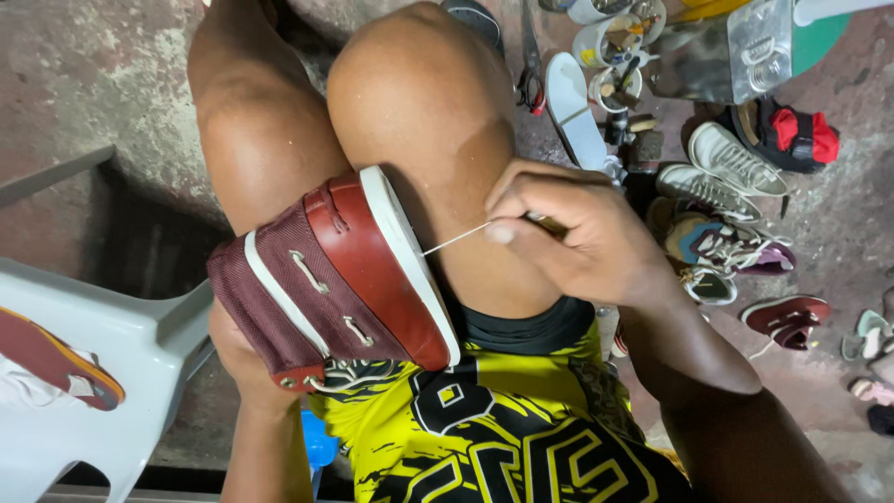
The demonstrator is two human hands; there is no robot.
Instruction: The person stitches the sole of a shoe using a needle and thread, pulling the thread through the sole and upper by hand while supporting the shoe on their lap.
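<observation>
A silvery metal can stands top right; white cups stand beside it.

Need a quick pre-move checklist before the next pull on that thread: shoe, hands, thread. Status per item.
1. Maroon shoe braced on the thighs, sole edge up: ok.
2. Left hand supporting the shoe from beneath: ok, mostly hidden.
3. Right hand pinching the thread: ok.
4. Thread taut between white sole and fingers: ok.
5. Needle or awl in grip: cannot tell.
6. Stitch seated in the sole: cannot tell.
</observation>
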